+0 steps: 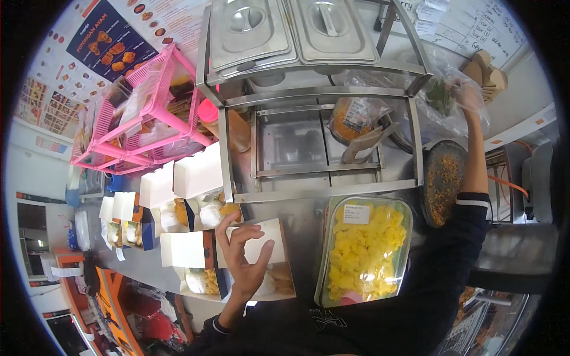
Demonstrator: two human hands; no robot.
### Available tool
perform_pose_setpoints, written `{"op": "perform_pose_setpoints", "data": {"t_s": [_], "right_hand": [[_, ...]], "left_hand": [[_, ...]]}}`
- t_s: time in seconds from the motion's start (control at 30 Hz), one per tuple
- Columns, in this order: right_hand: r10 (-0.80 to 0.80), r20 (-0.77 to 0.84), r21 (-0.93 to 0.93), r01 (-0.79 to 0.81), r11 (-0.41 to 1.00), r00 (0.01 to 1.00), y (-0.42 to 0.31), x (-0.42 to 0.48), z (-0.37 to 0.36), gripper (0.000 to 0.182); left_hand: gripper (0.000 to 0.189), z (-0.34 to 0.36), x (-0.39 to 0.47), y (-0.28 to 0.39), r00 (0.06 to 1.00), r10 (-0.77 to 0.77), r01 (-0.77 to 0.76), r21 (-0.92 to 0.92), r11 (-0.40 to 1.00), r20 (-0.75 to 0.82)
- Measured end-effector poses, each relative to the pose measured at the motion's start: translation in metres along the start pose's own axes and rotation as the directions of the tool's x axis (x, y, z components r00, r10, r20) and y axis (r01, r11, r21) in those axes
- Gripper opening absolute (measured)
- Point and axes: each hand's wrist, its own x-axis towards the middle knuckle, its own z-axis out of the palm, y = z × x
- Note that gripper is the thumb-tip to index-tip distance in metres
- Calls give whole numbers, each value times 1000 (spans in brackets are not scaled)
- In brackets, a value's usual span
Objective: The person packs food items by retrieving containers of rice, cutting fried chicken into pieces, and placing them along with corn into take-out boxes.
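My left hand (245, 260) is raised with spread fingers over an open paper meal box (285, 276) and holds nothing. White rice and fried food show in that box and in the open box (200, 282) beside it. My right hand (465, 91) reaches into a clear plastic bag (481, 113) with green leaves (440, 95) in it; the film blurs the fingers, so their grip is unclear. Between my arms lies a clear container of yellow scrambled egg (367, 249). Near my right forearm sits a dark stone plate (445, 178) with orange crumbs.
A steel rack (320, 191) holding lidded steel pans (249, 26) stands at the back centre. Inside it are a bag of orange crumbs (352, 120) and a paper pouch. More open meal boxes (133, 222) and a pink plastic basket rack (151, 107) stand to the left.
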Motion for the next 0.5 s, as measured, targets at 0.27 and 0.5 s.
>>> {"op": "perform_pose_setpoints", "data": {"t_s": [0.27, 0.5], "right_hand": [[187, -138, 446, -107, 888, 973, -1, -36, -32, 35], [-8, 196, 899, -177, 400, 980, -127, -186, -107, 35]], "left_hand": [[27, -2, -8, 10, 988, 42, -38, -26, 999, 151], [48, 21, 5, 35, 882, -124, 329, -404, 854, 455]]}}
